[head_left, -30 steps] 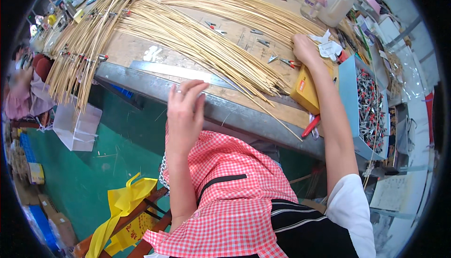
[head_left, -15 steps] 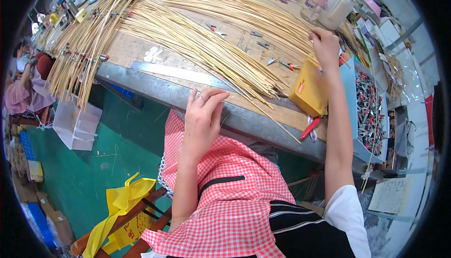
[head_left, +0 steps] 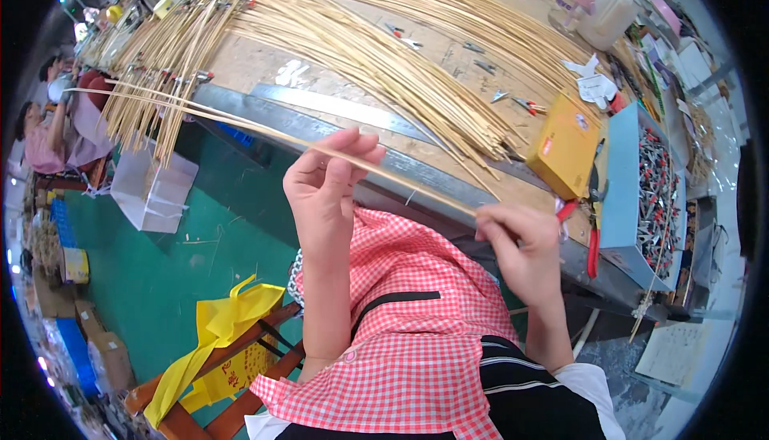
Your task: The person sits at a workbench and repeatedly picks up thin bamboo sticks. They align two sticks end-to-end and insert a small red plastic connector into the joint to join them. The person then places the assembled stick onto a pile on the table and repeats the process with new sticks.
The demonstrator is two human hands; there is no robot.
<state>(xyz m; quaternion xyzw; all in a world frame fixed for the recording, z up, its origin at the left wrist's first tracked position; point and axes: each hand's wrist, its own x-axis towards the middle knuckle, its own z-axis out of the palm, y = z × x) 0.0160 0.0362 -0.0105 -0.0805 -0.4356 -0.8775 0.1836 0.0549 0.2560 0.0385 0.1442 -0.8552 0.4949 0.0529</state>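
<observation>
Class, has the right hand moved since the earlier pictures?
Yes: the right hand moved from beyond the yellow box to its near side, and somewhat leftward.

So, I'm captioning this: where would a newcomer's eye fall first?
Probably the long, thin, straw-coloured sticks, running from the right hand across the left hand toward upper left. Next, the open, pale-blue box of red-and-silver clips at right, and bright yellow fabric at lower left.

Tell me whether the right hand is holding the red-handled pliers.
No, the right hand grips thin sticks, while the pliers lie beside the yellow box.
</observation>
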